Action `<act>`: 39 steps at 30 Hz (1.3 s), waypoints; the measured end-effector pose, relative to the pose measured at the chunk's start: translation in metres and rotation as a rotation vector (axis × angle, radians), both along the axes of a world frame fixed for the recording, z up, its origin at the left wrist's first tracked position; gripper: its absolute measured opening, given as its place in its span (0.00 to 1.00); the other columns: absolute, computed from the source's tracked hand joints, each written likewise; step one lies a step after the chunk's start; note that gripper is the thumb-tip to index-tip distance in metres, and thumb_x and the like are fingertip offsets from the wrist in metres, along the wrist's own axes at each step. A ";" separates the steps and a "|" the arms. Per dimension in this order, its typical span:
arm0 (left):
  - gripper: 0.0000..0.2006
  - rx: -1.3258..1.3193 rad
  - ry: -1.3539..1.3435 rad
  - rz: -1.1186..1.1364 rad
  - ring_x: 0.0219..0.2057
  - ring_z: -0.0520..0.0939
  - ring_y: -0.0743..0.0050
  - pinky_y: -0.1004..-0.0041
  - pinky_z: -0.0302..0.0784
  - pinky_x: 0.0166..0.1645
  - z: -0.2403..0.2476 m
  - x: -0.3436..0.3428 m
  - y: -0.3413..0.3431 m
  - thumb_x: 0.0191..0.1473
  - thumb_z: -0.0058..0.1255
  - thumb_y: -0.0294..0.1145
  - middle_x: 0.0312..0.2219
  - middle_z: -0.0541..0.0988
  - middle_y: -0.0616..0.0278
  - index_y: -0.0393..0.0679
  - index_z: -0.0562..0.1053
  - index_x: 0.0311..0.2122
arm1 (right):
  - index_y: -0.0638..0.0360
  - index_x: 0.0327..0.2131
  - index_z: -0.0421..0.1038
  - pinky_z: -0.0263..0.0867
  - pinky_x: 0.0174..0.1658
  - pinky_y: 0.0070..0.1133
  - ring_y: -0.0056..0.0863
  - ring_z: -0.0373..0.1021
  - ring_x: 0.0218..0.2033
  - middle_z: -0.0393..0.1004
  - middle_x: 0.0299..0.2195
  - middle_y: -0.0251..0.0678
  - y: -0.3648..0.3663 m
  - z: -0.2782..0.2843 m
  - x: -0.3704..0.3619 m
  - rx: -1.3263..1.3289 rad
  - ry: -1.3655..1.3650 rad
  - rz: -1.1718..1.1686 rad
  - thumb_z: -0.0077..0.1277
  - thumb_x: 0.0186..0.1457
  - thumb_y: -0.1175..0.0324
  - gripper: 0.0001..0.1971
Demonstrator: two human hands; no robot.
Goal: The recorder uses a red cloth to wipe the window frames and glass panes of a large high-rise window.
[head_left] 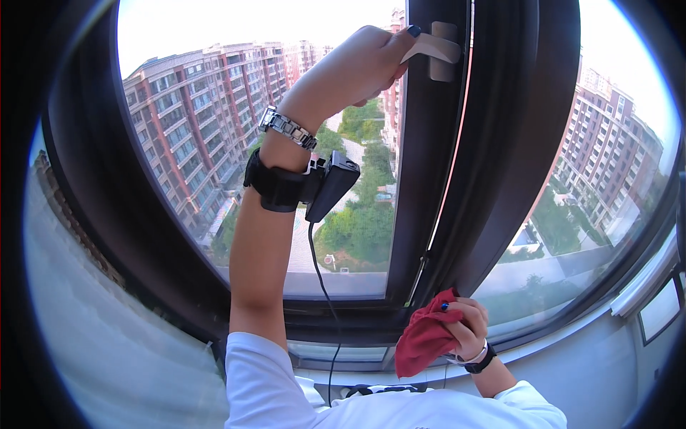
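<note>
My left hand [364, 63] is raised and wrapped round the pale window handle [437, 50], with the thumb along its lever. The handle sits on the dark window frame [423, 150], beside the narrow gap between two frame posts. Lower down on the right, my right hand [468, 325] grips a crumpled red cloth [427, 336] close to the bottom of the frame. A metal watch [288, 129] and a black strap with a small boxy device [334, 187] are on my left forearm. A black band [481, 360] circles my right wrist.
Window panes [343, 286] on both sides of the dark posts show apartment blocks and greenery far below. A black cable [323, 282] hangs from the forearm device down past the sill. At the right stands a pale wall [604, 361] with a dark-edged panel [660, 312].
</note>
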State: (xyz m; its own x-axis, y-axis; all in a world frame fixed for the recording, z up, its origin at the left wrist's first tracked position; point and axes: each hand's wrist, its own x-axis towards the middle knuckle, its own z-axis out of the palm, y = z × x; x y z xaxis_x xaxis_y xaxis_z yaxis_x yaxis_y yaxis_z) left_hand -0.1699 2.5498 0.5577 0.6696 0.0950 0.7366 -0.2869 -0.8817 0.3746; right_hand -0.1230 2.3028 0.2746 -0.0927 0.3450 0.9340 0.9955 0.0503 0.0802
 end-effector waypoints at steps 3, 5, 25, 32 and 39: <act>0.28 0.014 -0.065 -0.057 0.07 0.61 0.87 0.84 0.54 0.12 -0.009 0.002 0.002 0.58 0.34 0.56 0.08 0.62 0.71 0.41 0.67 0.20 | 0.53 0.28 0.73 0.68 0.29 0.24 0.34 0.70 0.28 0.70 0.31 0.35 0.002 0.001 -0.002 -0.008 0.024 0.019 0.60 0.37 0.54 0.16; 0.27 -0.191 -0.183 -0.186 0.08 0.61 0.86 0.83 0.53 0.12 -0.023 0.010 -0.013 0.58 0.34 0.56 0.09 0.62 0.71 0.40 0.67 0.21 | 0.55 0.28 0.72 0.68 0.29 0.24 0.34 0.70 0.28 0.70 0.31 0.36 0.006 0.001 -0.007 0.026 0.047 0.028 0.60 0.38 0.54 0.18; 0.28 -0.517 -0.426 -0.038 0.23 0.74 0.43 0.56 0.65 0.29 -0.035 0.064 -0.040 0.62 0.25 0.43 0.17 0.72 0.40 0.27 0.71 0.26 | 0.57 0.29 0.72 0.68 0.28 0.24 0.33 0.71 0.27 0.71 0.30 0.37 -0.010 -0.028 -0.080 -0.124 0.167 0.122 0.60 0.40 0.55 0.17; 0.25 -0.333 -0.764 -0.258 0.24 0.75 0.43 0.57 0.67 0.31 -0.040 0.045 -0.036 0.62 0.26 0.39 0.19 0.73 0.38 0.26 0.72 0.34 | 0.57 0.30 0.70 0.68 0.27 0.23 0.35 0.71 0.26 0.70 0.30 0.39 -0.011 -0.047 -0.067 -0.156 0.259 0.070 0.61 0.39 0.58 0.17; 0.22 0.077 0.199 -0.086 0.09 0.58 0.87 0.81 0.52 0.13 0.033 -0.030 0.001 0.59 0.33 0.49 0.09 0.60 0.74 0.45 0.65 0.20 | 0.57 0.33 0.68 0.68 0.27 0.24 0.35 0.71 0.26 0.70 0.30 0.41 -0.020 -0.053 -0.042 -0.140 0.244 -0.004 0.59 0.42 0.61 0.16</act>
